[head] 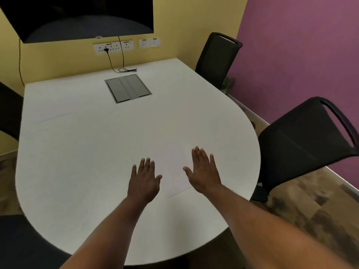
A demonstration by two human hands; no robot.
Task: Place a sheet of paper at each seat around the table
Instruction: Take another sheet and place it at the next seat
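two sheets of white paper show on the white table point(87, 152): one sheet point(172, 171) lies flat near the rounded near edge, between the two hands, nearly the same white as the surface, its near edge a thin grey line; a second sheet point(54, 118) by the left edge shows only as a faint line. the left hand point(144, 179) and right hand point(204, 171) are spread flat, fingers open, gripping nothing. two black chairs point(303, 140) stand along the right edge.

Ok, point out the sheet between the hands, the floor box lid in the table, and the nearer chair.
sheet point(172, 171), head view, bare middle
box lid point(128, 88), head view, centre panel
nearer chair point(303, 140), head view, backrest
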